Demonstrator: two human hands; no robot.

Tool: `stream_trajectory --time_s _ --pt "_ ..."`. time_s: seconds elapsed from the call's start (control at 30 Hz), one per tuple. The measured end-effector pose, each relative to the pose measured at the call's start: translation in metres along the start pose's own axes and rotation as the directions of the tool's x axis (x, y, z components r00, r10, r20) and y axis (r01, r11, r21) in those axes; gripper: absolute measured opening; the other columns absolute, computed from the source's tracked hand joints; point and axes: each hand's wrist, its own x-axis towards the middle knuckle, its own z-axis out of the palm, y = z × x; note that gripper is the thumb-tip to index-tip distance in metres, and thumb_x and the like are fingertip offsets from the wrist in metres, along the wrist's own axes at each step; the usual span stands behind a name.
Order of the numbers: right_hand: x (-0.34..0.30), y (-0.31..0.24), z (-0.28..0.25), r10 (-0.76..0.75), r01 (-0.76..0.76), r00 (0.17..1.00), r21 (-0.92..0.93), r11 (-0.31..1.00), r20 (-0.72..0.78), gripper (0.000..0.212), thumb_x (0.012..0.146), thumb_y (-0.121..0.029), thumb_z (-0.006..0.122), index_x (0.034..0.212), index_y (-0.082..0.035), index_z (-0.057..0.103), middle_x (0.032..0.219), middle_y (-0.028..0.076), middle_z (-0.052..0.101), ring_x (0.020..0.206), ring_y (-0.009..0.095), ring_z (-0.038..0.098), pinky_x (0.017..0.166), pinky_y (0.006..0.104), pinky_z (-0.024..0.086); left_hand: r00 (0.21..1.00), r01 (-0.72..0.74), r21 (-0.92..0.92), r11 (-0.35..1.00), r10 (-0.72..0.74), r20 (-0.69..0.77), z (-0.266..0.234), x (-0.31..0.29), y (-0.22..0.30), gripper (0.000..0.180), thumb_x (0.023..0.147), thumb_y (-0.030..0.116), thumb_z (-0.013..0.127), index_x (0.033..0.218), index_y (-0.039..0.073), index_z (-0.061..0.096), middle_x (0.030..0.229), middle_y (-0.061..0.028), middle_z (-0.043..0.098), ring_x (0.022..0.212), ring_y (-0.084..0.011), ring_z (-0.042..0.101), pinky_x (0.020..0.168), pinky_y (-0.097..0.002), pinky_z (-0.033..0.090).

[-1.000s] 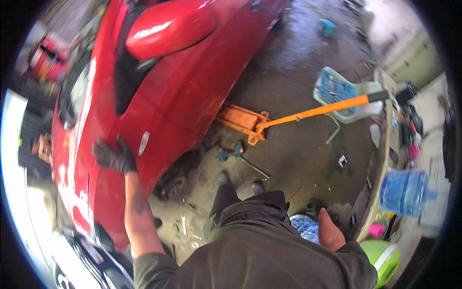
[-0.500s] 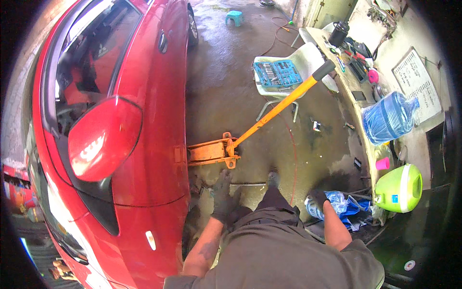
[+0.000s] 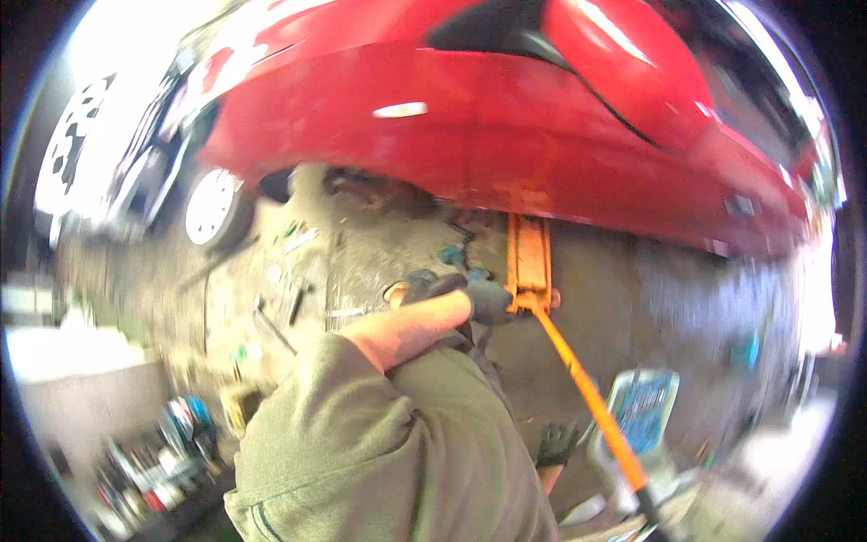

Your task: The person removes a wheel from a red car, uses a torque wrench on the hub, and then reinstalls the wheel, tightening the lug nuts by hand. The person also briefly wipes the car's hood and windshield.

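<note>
My left hand (image 3: 489,303), in a dark glove, reaches across my body to just beside the near end of an orange floor jack (image 3: 530,257). Its fingers are blurred but look stretched out, with nothing seen in them. The jack's body runs in under the side of a red car (image 3: 506,126). From it the long orange handle (image 3: 582,384) slants toward the lower right. Down by my right side hangs my gloved right hand (image 3: 557,444), left of that handle and apart from it. How its fingers lie is unclear.
Beyond the handle a pale chair (image 3: 623,483) bears a blue tool case (image 3: 643,411). Long metal tools (image 3: 273,323) and small parts lie on the floor to the left, near a wheel (image 3: 213,208). Cluttered tools (image 3: 149,483) fill the lower left. A blue stool (image 3: 746,350) stands far right.
My view has swung left to face the car's side. My left hand has come to the jack's near end. My right hand has moved away from the blue plastic bag.
</note>
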Motion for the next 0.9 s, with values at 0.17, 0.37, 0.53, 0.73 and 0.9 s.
stream_trajectory --time_s 0.17,0.37,0.53,0.73,0.9 --pt "0.113 -0.077 -0.031 0.223 -0.157 0.968 -0.426 0.891 0.111 0.063 0.088 -0.051 0.056 0.134 -0.011 0.040 0.135 0.014 0.042 0.107 0.032 0.052 0.092 0.0483 0.045 0.869 0.326 -0.572 0.753 -0.477 -0.133 0.061 -0.112 0.022 0.048 0.086 0.046 0.051 0.106 0.004 0.063 0.107 -0.0225 0.063 0.100 -0.0388 0.060 0.087 -0.0458 0.046" --pt "0.117 -0.124 0.048 0.194 -0.108 0.978 -0.619 0.778 0.072 0.054 0.089 -0.052 0.055 0.119 -0.007 0.051 0.115 0.012 0.052 0.097 0.028 0.055 0.091 0.0453 0.046 0.454 0.247 -0.752 0.610 -0.759 -0.467 0.214 -0.229 -0.015 0.038 0.085 0.037 0.052 0.100 0.006 0.067 0.105 -0.0242 0.063 0.102 -0.0375 0.060 0.087 -0.0453 0.045" --pt "0.090 -0.094 0.166 0.023 0.148 0.975 -0.729 0.668 0.220 0.052 0.086 -0.052 0.056 0.121 -0.014 0.051 0.112 0.008 0.052 0.105 0.027 0.051 0.091 0.0431 0.044 0.193 0.614 -0.692 0.379 -0.923 -0.334 0.404 -0.318 -0.048 0.025 0.086 0.025 0.056 0.087 0.001 0.063 0.082 -0.0203 0.065 0.079 -0.0270 0.066 0.073 -0.0417 0.050" --pt "0.032 0.036 0.310 0.271 0.415 0.866 -0.906 0.084 0.422 0.051 0.090 -0.041 0.057 0.130 -0.013 0.046 0.116 0.014 0.058 0.095 0.029 0.061 0.074 0.0407 0.054 0.243 0.583 -0.808 0.089 -0.968 0.069 0.465 -0.414 -0.045 0.033 0.092 0.035 0.047 0.109 0.010 0.059 0.096 -0.0192 0.066 0.088 -0.0361 0.065 0.076 -0.0446 0.051" --pt "-0.069 0.205 0.392 0.654 0.493 0.717 -0.838 -0.233 0.240 0.046 0.092 -0.034 0.057 0.128 -0.007 0.048 0.111 0.013 0.061 0.087 0.025 0.064 0.068 0.0378 0.055 0.087 0.523 -0.850 -0.072 -0.987 0.137 0.460 -0.513 -0.069 0.046 0.089 0.048 0.055 0.103 0.004 0.057 0.086 -0.0216 0.064 0.082 -0.0401 0.063 0.071 -0.0470 0.050"
